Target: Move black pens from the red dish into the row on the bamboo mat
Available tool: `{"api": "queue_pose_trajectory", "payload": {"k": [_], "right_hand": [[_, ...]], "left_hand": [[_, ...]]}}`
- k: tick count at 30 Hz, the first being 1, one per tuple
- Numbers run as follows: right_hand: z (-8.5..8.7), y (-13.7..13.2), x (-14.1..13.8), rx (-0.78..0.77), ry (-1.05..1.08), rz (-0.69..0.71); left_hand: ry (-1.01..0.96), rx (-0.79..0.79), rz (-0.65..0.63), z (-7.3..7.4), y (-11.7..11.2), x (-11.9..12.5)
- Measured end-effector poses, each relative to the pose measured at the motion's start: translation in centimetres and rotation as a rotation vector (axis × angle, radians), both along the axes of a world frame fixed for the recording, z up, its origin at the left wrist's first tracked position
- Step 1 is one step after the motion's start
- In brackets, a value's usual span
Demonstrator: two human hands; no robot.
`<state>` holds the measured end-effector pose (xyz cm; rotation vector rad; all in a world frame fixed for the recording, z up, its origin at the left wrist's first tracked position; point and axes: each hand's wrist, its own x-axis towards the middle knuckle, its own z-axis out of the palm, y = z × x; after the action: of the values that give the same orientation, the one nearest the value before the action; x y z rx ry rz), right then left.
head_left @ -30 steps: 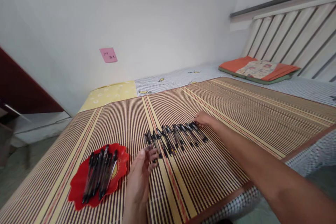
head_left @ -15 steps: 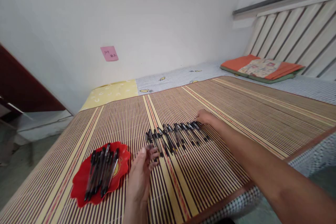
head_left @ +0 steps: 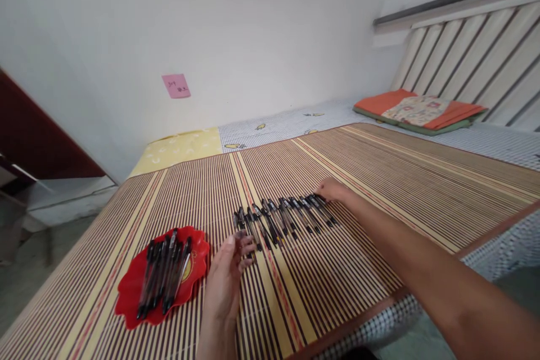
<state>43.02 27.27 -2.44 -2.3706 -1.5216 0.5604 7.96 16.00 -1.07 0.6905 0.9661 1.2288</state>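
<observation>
left hand [head_left: 228, 264]: thumb up, fingers loosely curled, pretty open, holding nothing
red plate [head_left: 130, 288]: loose pens [head_left: 162, 277] inside
row of pens [head_left: 279, 217]: between both hands
right hand [head_left: 333, 190]: arm outstretched, fingers bent, can't tell its grip
mat [head_left: 379, 157]: roomy past the row
pink note [head_left: 176, 86]: handwriting, too tiny

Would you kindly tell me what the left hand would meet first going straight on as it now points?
Most likely the left hand would meet the row of pens, though whether they touch is unclear.
</observation>
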Motion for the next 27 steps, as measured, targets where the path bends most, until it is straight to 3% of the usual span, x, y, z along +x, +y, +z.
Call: {"api": "queue_pose_trajectory", "payload": {"k": [7,9,12,13,15,18,21,24,27], "right_hand": [[0.9,-1.9,-0.5,0.213,0.061,-0.076],[1.5,-3.4,-1.9,0.309,0.106,-0.087],[1.9,-6.8,-6.3,0.427,0.263,-0.025],[1.9,-8.1,-8.2,0.46,0.366,0.018],[1.7,-10.5,-12.0,0.555,0.872,0.088],[1.3,-12.7,-17.0,0.51,1.512,0.073],[0.6,-13.1,-20.9,0.428,1.796,0.005],[-0.4,-12.5,-25.4,0.527,1.544,0.01],[-1.4,-11.9,-30.0,0.674,1.127,0.127]], "left_hand": [[-0.025,0.009,-0.004,-0.3,0.2,-0.5],[-0.113,-0.017,-0.028,0.1,0.1,-0.5],[-0.367,-0.042,-0.099,1.2,-0.2,-0.5],[-0.441,-0.032,-0.115,1.6,-0.4,-0.5],[-0.52,0.002,-0.122,2.0,-0.6,-0.7],[-0.538,0.039,-0.112,2.1,-0.7,-1.2],[-0.507,0.049,-0.122,1.7,-0.9,-0.9],[-0.3,0.084,-0.11,1.2,-1.4,0.6],[0.052,0.222,0.033,0.5,-1.7,2.0]]}}
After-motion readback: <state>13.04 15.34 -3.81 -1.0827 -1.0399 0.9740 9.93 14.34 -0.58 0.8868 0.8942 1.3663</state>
